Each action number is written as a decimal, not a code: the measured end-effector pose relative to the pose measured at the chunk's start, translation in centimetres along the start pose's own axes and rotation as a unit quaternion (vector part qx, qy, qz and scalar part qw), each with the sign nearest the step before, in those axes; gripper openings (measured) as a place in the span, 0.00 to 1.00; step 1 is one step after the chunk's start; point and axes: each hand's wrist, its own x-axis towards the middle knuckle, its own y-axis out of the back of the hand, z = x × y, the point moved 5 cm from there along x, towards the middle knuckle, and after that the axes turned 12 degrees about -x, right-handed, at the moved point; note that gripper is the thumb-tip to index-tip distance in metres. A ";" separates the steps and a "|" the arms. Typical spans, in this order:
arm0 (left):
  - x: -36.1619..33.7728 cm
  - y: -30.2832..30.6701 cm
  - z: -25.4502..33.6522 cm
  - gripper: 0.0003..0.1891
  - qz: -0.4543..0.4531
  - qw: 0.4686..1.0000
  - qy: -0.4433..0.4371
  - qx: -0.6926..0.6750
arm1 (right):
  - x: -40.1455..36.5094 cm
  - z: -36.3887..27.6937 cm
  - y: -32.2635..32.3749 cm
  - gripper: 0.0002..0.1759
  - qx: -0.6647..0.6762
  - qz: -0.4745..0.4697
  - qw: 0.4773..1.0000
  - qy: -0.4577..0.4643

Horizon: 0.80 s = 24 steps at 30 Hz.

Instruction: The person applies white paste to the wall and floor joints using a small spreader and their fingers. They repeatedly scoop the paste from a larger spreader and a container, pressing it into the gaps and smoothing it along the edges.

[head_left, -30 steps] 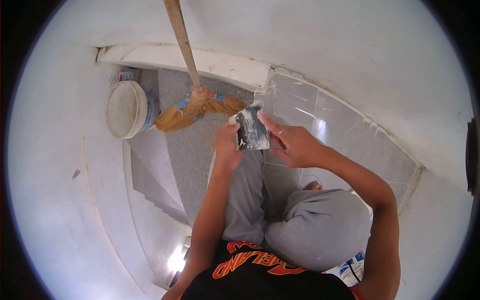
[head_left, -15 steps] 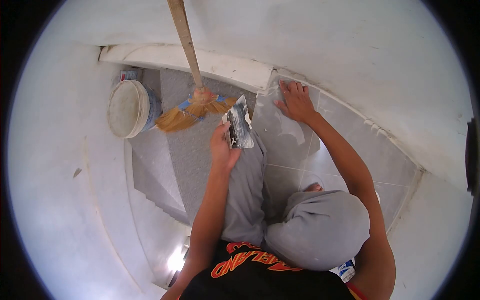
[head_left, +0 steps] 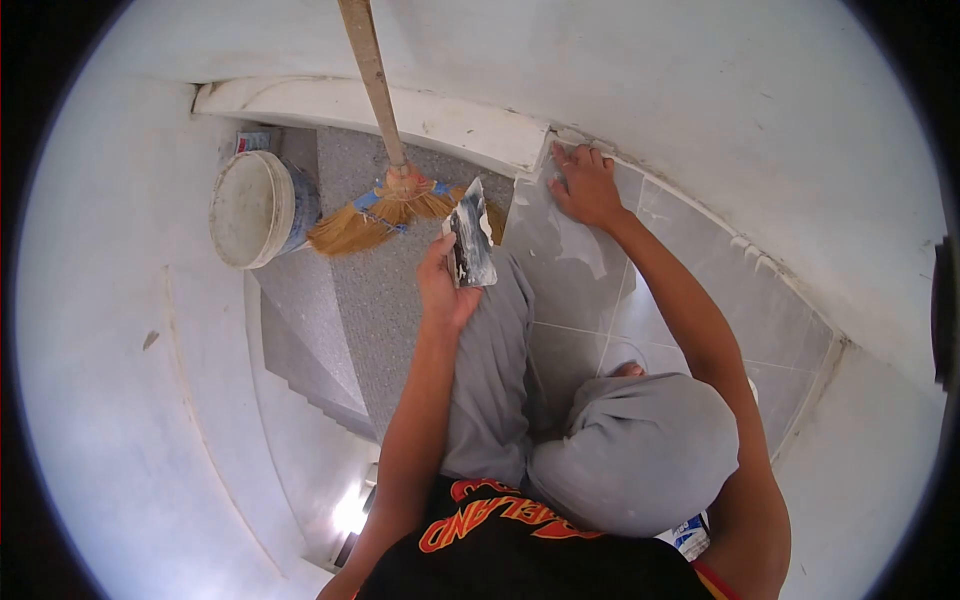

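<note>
In the head view, my left hand (head_left: pixel 445 283) is closed round a putty knife (head_left: pixel 472 240), whose wide flat blade is smeared with white paste and tilted upward. It hangs above my knee, in front of the broom head. My right hand (head_left: pixel 588 188) reaches to the foot of the wall. Its fingers are stretched out, touching the back corner of a grey tile (head_left: pixel 560 300) where it meets the wall edge. White smears lie on the tile just below this hand. Whether paste is under the fingertips is hidden.
A soft-bristled broom (head_left: pixel 375 222) leans with its handle up against the back wall. Left of it, a tilted white bucket (head_left: pixel 248 212) stands near the wall. Grey stairs (head_left: pixel 300 350) descend at lower left. A container (head_left: pixel 690 537) shows partly behind my right arm.
My right hand has shifted slightly up and left along the wall edge, and its fingers have drawn a bit closer together. The putty knife stays in my left hand.
</note>
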 end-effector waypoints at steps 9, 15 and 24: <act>0.0 -0.1 0.1 0.11 -0.009 1.000 0.003 -0.024 | -2.6 -3.1 0.6 0.29 -0.027 -0.046 0.998 0.046; 0.1 0.3 0.3 0.11 -0.028 0.999 0.012 -0.034 | -4.7 -4.1 0.8 0.29 0.147 -0.047 0.987 0.050; 0.1 0.2 -1.6 0.16 -0.041 0.977 0.064 0.197 | -7.6 -7.0 13.2 0.44 0.359 0.048 0.932 0.022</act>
